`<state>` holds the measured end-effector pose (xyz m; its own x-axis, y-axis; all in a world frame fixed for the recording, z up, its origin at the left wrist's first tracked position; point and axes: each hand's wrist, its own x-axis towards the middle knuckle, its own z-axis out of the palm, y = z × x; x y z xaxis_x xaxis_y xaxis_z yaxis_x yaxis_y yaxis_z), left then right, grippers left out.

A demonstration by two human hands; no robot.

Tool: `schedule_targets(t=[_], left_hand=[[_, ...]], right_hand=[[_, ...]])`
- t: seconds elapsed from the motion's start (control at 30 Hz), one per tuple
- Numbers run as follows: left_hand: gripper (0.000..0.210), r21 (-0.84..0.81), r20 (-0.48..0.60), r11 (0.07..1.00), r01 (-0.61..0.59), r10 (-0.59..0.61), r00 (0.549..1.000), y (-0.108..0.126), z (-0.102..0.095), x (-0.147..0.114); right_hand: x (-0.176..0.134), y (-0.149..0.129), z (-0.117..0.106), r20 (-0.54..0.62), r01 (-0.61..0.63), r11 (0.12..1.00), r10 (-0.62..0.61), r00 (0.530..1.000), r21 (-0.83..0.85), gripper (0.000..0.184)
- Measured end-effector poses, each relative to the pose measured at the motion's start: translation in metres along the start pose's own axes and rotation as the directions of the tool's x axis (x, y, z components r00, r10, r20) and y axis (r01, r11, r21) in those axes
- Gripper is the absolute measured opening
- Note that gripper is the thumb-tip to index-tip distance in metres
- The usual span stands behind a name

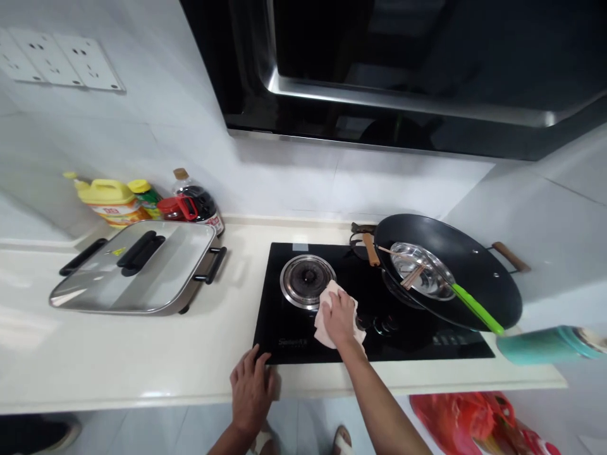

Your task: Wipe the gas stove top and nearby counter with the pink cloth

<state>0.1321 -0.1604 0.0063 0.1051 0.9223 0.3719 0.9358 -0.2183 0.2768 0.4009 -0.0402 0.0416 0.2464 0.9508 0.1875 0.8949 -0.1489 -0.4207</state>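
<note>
Cloth (324, 330) under R hand (341, 315), blurry stove logo (293, 343)

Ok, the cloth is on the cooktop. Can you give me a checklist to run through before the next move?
1. Right hand on the cloth: ok, it rests on top.
2. Left hand off the left burner: ok, it is at the front left corner of the cooktop.
3. Left burner cool: cannot tell; no flame shows, but heat is not visible.
4. Right side of the cooktop uncovered: not ok, the wok covers much of it.
5. Wok free of loose things: not ok, it holds a steel bowl and a green-handled utensil.
6. Lidded pan apart from the cooktop: ok, there is countertop between them.
</note>
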Motion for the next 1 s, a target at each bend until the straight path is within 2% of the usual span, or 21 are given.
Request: schedule_targets(t=[0.07,0.17,0.23,0.3,0.4,0.53,0.7,0.8,1.0], left_hand=[[0.032,-0.084,0.055,0.995,-0.051,0.056,0.997,-0.018,-0.003,0.003],[0.036,-0.133,0.093,0.987,-0.089,0.102,0.99,-0.063,-0.014,0.017],[0.038,-0.075,0.105,0.997,-0.033,0.041,0.994,-0.099,-0.025,0.031],[0.041,0.006,0.133,0.999,0.035,-0.036,0.99,-0.131,-0.035,0.047],[0.048,0.099,0.169,0.99,0.097,-0.113,0.979,-0.158,-0.045,0.061],[0.051,0.121,0.196,0.987,0.106,-0.129,0.972,-0.162,-0.046,0.063],[0.053,0.123,0.206,0.982,0.142,-0.165,0.964,-0.161,-0.044,0.06],[0.052,0.131,0.209,0.978,0.16,-0.185,0.96,-0.164,-0.044,0.062],[0.053,0.132,0.183,0.97,0.204,-0.226,0.957,-0.163,-0.043,0.066]], right_hand=[[-0.022,-0.008,-0.002,0.019,-0.032,0.995,0.034,0.999,-0.093,0.051],[-0.068,-0.017,-0.003,0.078,-0.098,0.975,0.115,0.99,-0.198,0.059],[-0.097,-0.019,-0.002,0.101,-0.122,0.97,0.145,0.984,-0.211,0.066],[-0.118,-0.019,0.002,0.113,-0.099,0.975,0.124,0.986,-0.201,0.072],[-0.122,-0.018,0.01,0.112,-0.05,0.98,0.073,0.991,-0.194,0.067],[-0.079,-0.02,0.018,0.101,-0.081,0.974,0.105,0.989,-0.213,0.062],[0.002,-0.019,0.018,0.053,-0.271,0.946,0.284,0.957,-0.176,0.067],[0.048,-0.015,0.011,0.162,-0.282,0.941,0.312,0.936,-0.186,0.068],[0.127,0.013,-0.004,0.359,-0.148,0.971,0.209,0.91,-0.189,0.067]])
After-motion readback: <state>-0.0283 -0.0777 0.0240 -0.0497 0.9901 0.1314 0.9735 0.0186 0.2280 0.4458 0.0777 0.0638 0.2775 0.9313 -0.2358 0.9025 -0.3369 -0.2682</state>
